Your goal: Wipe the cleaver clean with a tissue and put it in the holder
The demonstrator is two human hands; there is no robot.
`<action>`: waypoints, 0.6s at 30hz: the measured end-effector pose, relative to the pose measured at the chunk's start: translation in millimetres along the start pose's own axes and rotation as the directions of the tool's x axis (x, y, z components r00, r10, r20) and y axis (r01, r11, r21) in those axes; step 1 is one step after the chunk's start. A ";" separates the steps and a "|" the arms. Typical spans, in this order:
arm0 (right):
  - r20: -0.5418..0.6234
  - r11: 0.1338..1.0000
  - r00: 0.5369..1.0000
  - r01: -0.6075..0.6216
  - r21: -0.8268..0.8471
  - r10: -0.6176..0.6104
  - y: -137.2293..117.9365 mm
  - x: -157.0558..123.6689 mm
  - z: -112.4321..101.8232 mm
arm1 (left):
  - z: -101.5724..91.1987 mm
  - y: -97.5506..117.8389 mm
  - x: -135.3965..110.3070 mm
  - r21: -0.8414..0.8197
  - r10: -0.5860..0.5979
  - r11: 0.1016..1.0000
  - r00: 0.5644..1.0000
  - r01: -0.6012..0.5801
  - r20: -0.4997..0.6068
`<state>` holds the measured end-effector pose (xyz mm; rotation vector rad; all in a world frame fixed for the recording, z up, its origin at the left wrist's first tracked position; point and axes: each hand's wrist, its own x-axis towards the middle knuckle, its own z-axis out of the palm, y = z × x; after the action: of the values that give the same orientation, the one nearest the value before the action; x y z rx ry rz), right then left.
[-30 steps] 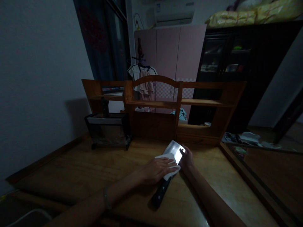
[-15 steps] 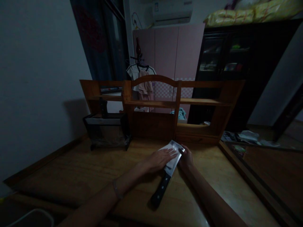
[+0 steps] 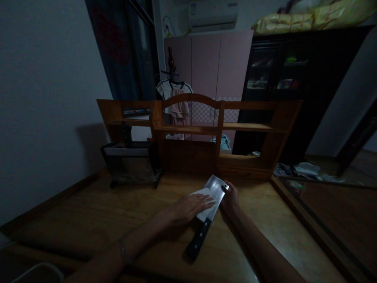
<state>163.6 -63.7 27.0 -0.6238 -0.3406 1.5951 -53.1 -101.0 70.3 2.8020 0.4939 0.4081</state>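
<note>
A cleaver (image 3: pixel 217 190) with a broad shiny blade and a black riveted handle (image 3: pixel 199 239) lies slanted over the table, its handle toward me. My right hand (image 3: pixel 231 196) holds the blade's far right corner, thumb on top near the small hole. Across the lower left of the blade, my left hand (image 3: pixel 191 205) presses a white wipe or folded tissue (image 3: pixel 203 215) under its outstretched fingers. The blade's upper part shows bare; the left palm hides part of the white piece.
A wooden shelf unit (image 3: pixel 188 129) rises along the table's back edge. At the back left stands a dark knife block (image 3: pixel 131 165) with a black handle sticking up from it. Wooden tabletop (image 3: pixel 97 212) extends to both sides, with a raised rail (image 3: pixel 309 224) at right.
My left hand has slid with the white piece down and left along the blade, baring more of its far end. The right hand and cleaver have hardly moved.
</note>
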 end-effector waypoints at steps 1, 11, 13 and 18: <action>0.006 1.000 1.000 -0.002 0.007 0.002 0.4 0.4 0.4 | -0.6 -3.2 -1.2 0.006 -0.032 0.999 0.999 0.032 -0.011; 0.025 0.998 1.000 -0.007 0.069 0.005 1.0 6.2 -3.2 | 3.8 -22.5 31.7 0.097 -0.109 0.989 0.993 0.113 -0.048; 0.035 0.998 0.999 0.002 0.070 -0.004 0.7 6.4 -3.6 | 5.2 -18.2 40.7 0.157 -0.099 0.982 0.995 0.103 -0.030; 0.068 0.999 0.998 -0.020 0.042 0.017 -1.8 2.9 -3.5 | 7.5 -2.9 50.7 0.248 -0.056 0.967 0.998 0.051 0.011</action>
<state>167.0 -61.1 24.7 -0.5432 -0.3510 1.6397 -5.8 -81.3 74.0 3.0199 0.6572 0.3294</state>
